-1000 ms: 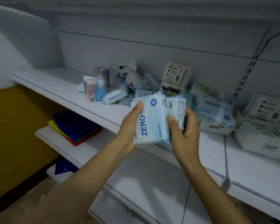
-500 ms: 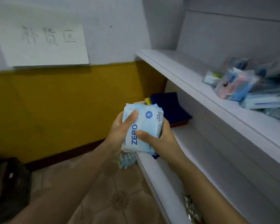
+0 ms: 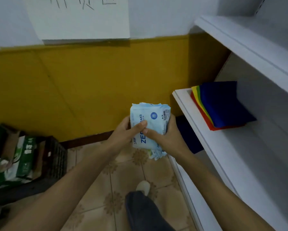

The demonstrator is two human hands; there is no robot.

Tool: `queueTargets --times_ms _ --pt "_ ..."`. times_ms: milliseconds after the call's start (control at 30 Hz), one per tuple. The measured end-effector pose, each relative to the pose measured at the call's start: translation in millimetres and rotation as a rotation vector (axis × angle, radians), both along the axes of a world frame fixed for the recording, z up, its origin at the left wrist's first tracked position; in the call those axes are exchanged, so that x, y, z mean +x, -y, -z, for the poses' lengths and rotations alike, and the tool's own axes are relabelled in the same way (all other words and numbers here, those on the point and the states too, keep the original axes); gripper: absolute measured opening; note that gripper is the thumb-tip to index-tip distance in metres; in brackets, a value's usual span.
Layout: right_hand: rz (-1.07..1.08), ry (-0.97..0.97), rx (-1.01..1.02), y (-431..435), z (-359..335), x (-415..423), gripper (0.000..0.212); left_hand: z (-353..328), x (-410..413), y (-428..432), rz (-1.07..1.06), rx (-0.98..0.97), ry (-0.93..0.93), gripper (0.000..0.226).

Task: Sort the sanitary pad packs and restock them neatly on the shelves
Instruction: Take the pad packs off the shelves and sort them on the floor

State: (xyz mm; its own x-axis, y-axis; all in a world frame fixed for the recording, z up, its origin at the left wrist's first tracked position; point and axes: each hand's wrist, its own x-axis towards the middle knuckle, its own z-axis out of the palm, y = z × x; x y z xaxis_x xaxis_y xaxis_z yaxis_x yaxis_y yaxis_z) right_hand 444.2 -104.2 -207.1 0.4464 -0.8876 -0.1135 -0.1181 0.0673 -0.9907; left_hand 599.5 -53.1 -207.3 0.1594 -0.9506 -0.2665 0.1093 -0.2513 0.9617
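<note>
At the lower left of the frame a black crate [image 3: 54,157] holds green cartons [image 3: 24,160]. In the centre, the left hand [image 3: 124,133] and right hand [image 3: 167,136] both clamp stacked pale blue pad packs [image 3: 154,117], thumbs pressed across the printed front, fingers curled behind the edges. The stack hangs above the tiled floor [image 3: 123,174], just left of the white shelf [image 3: 239,155], where folded coloured cloths [image 3: 223,105] lie.

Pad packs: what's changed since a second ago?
The pad packs were carried left and down, from in front of the loose pile on the upper shelf to the end of the lower shelf, beside the coloured cloths and over the floor tiles. That pile is out of view now. Unchanged: the grip of the left hand and right hand on them.
</note>
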Motion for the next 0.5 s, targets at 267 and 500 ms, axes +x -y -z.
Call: queueTargets --times_ms 267,500 --pt "0.132 -0.134 0.125 99.8 122.9 75.4 0.084 85.9 76.3 119.5 -0.072 0.248 0.143 0.058" --pt "0.201 -0.466 0.323 144.2 259.4 96.6 0.089 218.9 80.7 167.9 -0.026 0.477 0.210 0.027"
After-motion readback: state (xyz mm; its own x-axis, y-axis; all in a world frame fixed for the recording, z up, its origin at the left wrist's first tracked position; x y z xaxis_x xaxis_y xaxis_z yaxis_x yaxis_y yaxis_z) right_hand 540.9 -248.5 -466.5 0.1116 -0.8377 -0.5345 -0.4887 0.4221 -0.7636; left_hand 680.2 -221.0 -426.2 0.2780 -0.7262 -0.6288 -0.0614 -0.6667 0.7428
